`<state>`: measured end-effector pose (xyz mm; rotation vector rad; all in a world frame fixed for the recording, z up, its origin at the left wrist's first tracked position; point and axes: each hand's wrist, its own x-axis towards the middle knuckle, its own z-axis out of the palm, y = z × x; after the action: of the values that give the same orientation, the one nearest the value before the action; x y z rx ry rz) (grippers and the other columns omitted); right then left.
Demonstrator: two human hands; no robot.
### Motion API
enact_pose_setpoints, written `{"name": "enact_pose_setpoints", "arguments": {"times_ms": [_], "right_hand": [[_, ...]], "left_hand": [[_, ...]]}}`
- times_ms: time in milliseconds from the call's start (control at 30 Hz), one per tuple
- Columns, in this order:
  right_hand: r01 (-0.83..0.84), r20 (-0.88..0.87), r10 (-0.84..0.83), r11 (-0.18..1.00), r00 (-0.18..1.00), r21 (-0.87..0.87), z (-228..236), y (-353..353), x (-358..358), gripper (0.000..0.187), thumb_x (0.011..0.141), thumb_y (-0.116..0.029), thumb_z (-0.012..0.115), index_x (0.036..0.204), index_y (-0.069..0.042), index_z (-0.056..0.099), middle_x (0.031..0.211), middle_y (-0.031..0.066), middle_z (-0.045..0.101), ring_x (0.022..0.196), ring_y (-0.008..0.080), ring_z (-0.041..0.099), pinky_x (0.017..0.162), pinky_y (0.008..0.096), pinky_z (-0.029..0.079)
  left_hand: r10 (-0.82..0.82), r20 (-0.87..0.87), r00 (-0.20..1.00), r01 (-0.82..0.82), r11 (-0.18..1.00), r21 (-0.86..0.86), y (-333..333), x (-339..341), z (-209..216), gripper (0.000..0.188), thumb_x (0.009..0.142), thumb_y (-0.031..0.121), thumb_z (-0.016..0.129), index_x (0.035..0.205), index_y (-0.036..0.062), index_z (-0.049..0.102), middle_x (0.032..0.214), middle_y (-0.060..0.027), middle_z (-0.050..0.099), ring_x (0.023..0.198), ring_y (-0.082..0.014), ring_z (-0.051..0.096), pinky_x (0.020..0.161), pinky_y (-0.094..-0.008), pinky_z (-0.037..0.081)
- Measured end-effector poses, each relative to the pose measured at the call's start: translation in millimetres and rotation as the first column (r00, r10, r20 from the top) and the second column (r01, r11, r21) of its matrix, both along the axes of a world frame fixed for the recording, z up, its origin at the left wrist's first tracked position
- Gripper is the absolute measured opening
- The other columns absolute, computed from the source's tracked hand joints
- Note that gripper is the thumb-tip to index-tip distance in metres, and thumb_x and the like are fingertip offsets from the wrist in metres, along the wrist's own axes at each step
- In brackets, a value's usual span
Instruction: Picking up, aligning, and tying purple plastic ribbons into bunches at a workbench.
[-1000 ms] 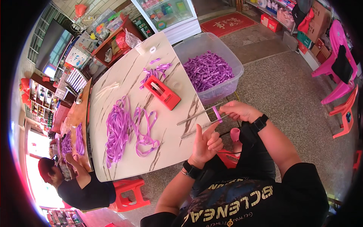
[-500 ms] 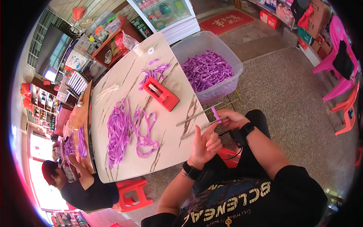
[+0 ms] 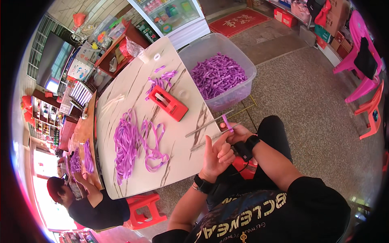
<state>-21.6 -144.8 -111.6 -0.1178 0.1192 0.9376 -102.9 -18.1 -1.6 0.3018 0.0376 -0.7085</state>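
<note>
Two thin rods point(image 3: 206, 124) jut from the table's right edge, with a short purple ribbon point(image 3: 227, 122) looped across them. My right hand point(image 3: 240, 134) is closed at the rod ends, its fingers pinching the lower part of that ribbon. Beside it, my left hand point(image 3: 219, 156) has its index finger stretched toward the ribbon and its thumb raised; the other fingers curl, and nothing is visible in them. On the marble-patterned table point(image 3: 178, 162) lie a long heap of purple ribbon point(image 3: 125, 146), a looser ribbon loop point(image 3: 156, 152) and a red tape dispenser point(image 3: 168, 103).
A clear plastic tub point(image 3: 253, 67) full of short purple ribbon pieces point(image 3: 219, 77) stands against the table's right side. Further left, a person in black point(image 3: 97, 208) sits at a wooden table with ribbon bundles point(image 3: 88, 156). Pink and red plastic chairs point(image 3: 370, 109) stand far right.
The view has shifted slightly. My right hand has drawn a little closer to my left hand at the ribbon. The rods and the ribbon across them stay in place.
</note>
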Motion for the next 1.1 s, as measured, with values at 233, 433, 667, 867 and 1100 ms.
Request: {"name": "enact_pose_setpoints", "arguments": {"times_ms": [233, 433, 667, 867, 1100], "right_hand": [[0.007, -0.033, -0.006, 0.999, 0.999, 0.031, 5.1, 0.6, -1.5, 0.01, 0.083, -0.017, 0.057, 0.085, -0.007, 0.057, 0.059, -0.0031, 0.047, 0.041, 0.0024, 0.036, 0.036, 0.012, 0.03], [-0.05, 0.107, 0.048, 0.999, 0.993, 0.019, 6.5, -0.2, 4.2, 0.01, 0.083, -0.02, 0.058, 0.082, -0.011, 0.053, 0.059, -0.008, 0.046, 0.043, 0.0007, 0.041, 0.041, 0.0128, 0.035], [0.037, -0.033, -0.039, 0.997, 0.999, -0.066, 12.5, 5.6, -2.2, 0.011, 0.084, -0.017, 0.057, 0.084, -0.006, 0.054, 0.062, -0.0027, 0.049, 0.042, 0.0031, 0.039, 0.037, 0.0122, 0.033], [0.035, 0.016, -0.031, 0.954, 0.999, -0.297, 21.3, -4.8, 1.3, 0.016, 0.084, -0.023, 0.056, 0.083, -0.007, 0.055, 0.061, -0.0042, 0.047, 0.043, 0.0035, 0.037, 0.039, 0.0154, 0.029], [0.714, 0.739, 0.0, 0.259, 0.673, -0.65, 63.7, -46.7, -3.9, 0.041, 0.085, -0.039, 0.048, 0.069, -0.003, 0.06, 0.055, -0.0028, 0.047, 0.049, 0.013, 0.046, 0.045, 0.0281, 0.036]], "left_hand": [[-0.008, 0.01, 1.0, 0.008, 1.0, 0.0, -0.1, -0.3, 0.5, 0.068, 0.087, 0.057, 0.021, 0.128, 0.0024, 0.03, 0.053, 0.0045, 0.027, 0.044, -0.0058, 0.028, 0.048, -0.0203, 0.028], [-0.005, 0.005, 1.0, 0.005, 1.0, -0.001, -0.3, -0.5, -0.3, 0.068, 0.087, 0.057, 0.022, 0.127, 0.0021, 0.03, 0.053, 0.0045, 0.027, 0.044, -0.0058, 0.028, 0.048, -0.0202, 0.028], [0.003, 0.002, 1.0, -0.003, 1.0, 0.016, -0.2, -1.2, 0.0, 0.068, 0.087, 0.057, 0.022, 0.127, 0.0023, 0.031, 0.053, 0.0044, 0.027, 0.044, -0.006, 0.028, 0.047, -0.0205, 0.028], [0.001, 0.003, 1.0, -0.001, 1.0, 0.016, -1.0, -1.4, -0.3, 0.067, 0.087, 0.057, 0.022, 0.128, 0.004, 0.031, 0.053, 0.0044, 0.027, 0.044, -0.0061, 0.028, 0.047, -0.0203, 0.027], [-0.003, 0.012, 1.0, 0.003, 1.0, 0.019, 0.5, -1.2, -1.5, 0.066, 0.087, 0.057, 0.022, 0.129, 0.0063, 0.031, 0.054, 0.0046, 0.026, 0.045, -0.0061, 0.027, 0.048, -0.0205, 0.026]]}}
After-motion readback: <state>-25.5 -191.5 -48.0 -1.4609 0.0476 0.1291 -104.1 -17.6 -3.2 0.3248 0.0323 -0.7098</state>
